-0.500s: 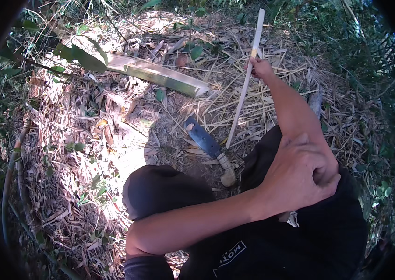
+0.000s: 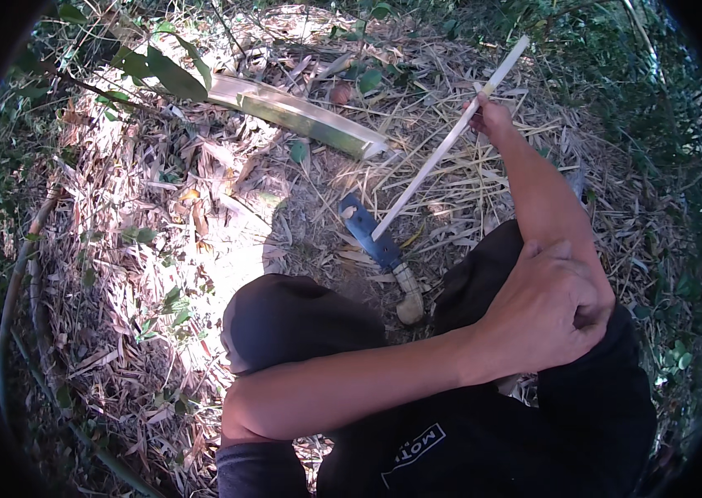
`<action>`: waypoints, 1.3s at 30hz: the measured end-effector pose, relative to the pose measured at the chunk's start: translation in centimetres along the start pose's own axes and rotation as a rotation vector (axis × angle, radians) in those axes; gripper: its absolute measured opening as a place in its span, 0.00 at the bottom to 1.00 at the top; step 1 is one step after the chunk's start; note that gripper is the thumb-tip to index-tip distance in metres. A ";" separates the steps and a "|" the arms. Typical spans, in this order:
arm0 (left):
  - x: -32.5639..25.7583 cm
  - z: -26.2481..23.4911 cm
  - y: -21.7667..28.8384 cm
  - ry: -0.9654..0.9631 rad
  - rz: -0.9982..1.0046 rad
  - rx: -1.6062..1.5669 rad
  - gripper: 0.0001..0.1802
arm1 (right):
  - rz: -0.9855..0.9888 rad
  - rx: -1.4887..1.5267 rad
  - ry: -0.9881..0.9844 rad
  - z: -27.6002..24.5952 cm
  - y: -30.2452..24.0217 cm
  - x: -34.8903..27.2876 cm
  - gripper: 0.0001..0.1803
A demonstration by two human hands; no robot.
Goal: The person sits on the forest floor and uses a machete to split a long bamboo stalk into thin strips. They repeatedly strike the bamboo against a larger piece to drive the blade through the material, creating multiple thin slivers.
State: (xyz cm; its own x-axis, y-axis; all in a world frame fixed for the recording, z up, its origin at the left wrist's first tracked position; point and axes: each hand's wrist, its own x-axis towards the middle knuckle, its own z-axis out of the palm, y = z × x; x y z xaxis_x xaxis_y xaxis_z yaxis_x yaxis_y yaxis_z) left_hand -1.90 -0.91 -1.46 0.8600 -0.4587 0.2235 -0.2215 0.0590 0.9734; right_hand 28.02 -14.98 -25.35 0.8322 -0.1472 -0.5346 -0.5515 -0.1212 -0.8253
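My right hand (image 2: pixel 492 119) is stretched out ahead, closed around a long pale bamboo strip (image 2: pixel 442 151). The strip slants down to the left, and its lower end overlaps the blade of a big knife (image 2: pixel 361 232) in view; whether they touch I cannot tell. That knife lies on the ground between my knees, with a dark broad blade and a curved light handle (image 2: pixel 407 297). Across my body reaches my left arm, and my left hand (image 2: pixel 543 311) rests by my right elbow with its fingers curled in. Nothing shows in its curl.
Split bamboo pieces (image 2: pixel 309 124), green on the outside, lie beyond the knife. Thin pale shavings (image 2: pixel 442 199) and dry leaves (image 2: pixel 143 274) cover the ground. A leafy twig (image 2: pixel 175 75) hangs at upper left, and a bent stem (image 2: pixel 19 282) stands along the left edge.
The bamboo strip has tilted over to the right at its top, and its lower end has swung left over the knife blade. My left hand stays curled by the right elbow.
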 end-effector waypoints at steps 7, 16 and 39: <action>0.9 0.0 -1.6 0.396 0.115 0.065 0.18 | 0.040 -0.013 -0.027 -0.4 0.5 0.8 0.18; -0.7 0.9 0.9 0.058 0.197 0.036 0.14 | -0.003 0.108 -0.097 0.4 -1.3 -1.0 0.16; -0.7 -2.0 1.2 -0.126 -0.006 -0.111 0.16 | -0.059 0.866 -0.214 0.7 -7.3 -2.8 0.23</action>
State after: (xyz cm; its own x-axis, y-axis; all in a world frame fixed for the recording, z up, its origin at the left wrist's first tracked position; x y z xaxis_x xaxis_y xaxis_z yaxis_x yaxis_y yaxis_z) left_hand -1.85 1.23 -0.34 0.7949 -0.5669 0.2165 -0.1583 0.1507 0.9758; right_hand 29.77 -13.01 -17.95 0.8985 0.0327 -0.4377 -0.3433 0.6737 -0.6544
